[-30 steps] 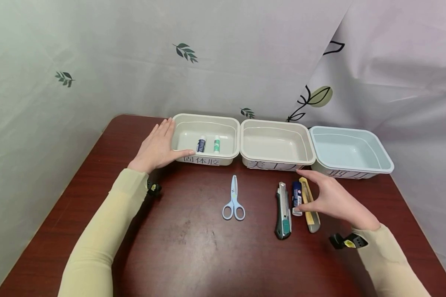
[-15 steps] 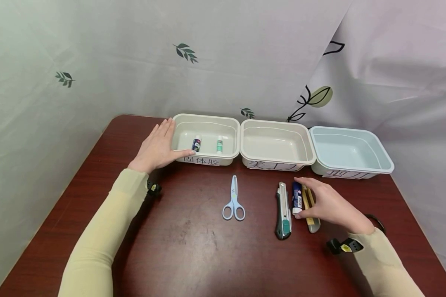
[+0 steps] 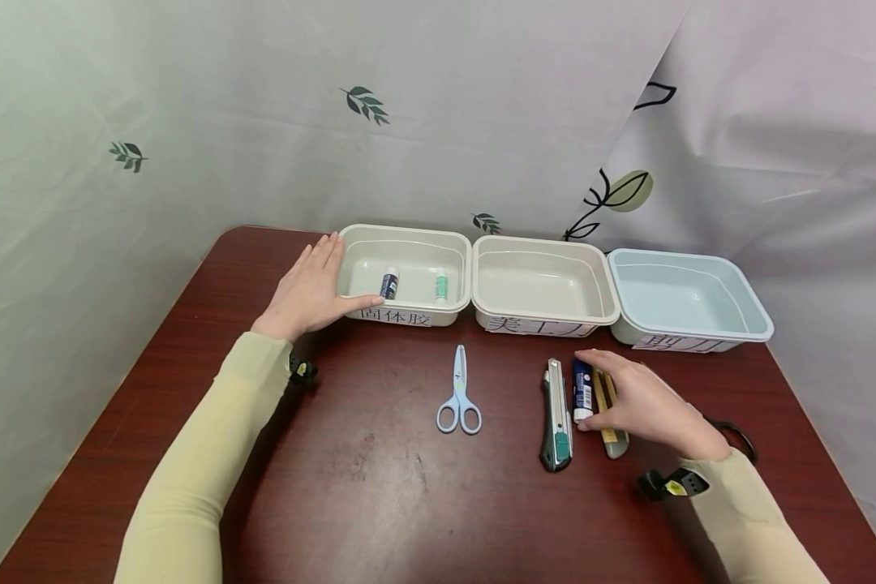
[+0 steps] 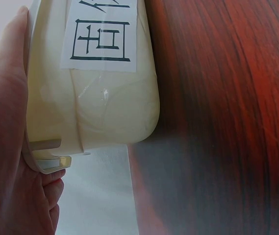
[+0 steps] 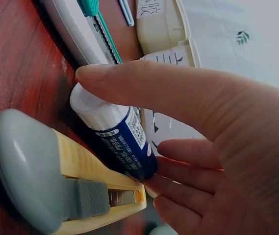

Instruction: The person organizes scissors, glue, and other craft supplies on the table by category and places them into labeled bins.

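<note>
My right hand is around a blue glue stick with a white cap, lying on the table. In the right wrist view the thumb is at the capped end and the fingertips at the blue end. Close beside the stick lies a yellow utility knife with a grey end. A green-and-black utility knife lies on its other side. My left hand rests with straight fingers on the rim of the left cream bin. Inside that bin lie a dark blue glue stick and a green one.
A middle cream bin and a light blue bin stand in the same row at the back, with paper labels on their fronts. Light blue scissors lie on the table left of the knives. A patterned cloth hangs behind.
My right hand has come down and left, its thumb and fingers closing on the glue stick's ends. Inside the left bin, the green stick has rolled right; the dark one shifted slightly. My left hand stays.
</note>
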{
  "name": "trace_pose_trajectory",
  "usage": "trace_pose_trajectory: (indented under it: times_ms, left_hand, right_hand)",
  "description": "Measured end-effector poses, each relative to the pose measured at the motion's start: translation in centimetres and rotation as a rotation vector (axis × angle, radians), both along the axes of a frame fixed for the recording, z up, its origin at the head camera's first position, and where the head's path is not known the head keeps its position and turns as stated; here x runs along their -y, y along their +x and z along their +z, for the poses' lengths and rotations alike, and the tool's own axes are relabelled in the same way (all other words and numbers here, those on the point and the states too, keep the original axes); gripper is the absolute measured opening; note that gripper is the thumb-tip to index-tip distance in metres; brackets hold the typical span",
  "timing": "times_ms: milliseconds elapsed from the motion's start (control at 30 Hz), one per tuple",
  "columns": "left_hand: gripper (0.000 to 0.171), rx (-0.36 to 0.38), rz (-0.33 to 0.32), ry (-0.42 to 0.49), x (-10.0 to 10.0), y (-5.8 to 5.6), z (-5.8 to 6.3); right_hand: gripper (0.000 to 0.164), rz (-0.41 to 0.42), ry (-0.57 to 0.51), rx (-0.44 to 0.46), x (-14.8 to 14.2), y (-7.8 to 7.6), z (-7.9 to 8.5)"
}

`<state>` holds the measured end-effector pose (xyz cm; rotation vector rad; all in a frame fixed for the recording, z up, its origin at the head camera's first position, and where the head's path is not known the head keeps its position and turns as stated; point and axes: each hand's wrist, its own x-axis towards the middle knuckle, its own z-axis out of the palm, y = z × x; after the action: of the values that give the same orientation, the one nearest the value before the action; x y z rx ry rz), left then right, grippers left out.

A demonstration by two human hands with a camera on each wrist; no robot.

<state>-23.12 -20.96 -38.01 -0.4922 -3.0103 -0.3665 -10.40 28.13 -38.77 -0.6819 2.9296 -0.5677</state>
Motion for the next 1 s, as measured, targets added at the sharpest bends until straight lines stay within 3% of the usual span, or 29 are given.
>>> trace_pose_trajectory:
  times_ms: [333, 733, 1000]
  left_hand:
    - [0.127, 0.004, -0.003, -0.005, 0.1, -0.1, -0.1]
    - [0.126, 0.001, 0.0, -0.001, 0.1, 0.0, -0.1]
    - [0.127, 0.004, -0.001, 0.005, 0.1, 0.0, -0.1]
  right_hand:
    - [0.096, -0.003, -0.058, 0.0, 0.2, 0.0, 0.3]
    - [0.098, 0.032, -0.115, -0.103, 1.1, -0.2, 3.4]
    - [0.097, 0.055, -0.151, -0.139, 2.3, -1.1, 4.8]
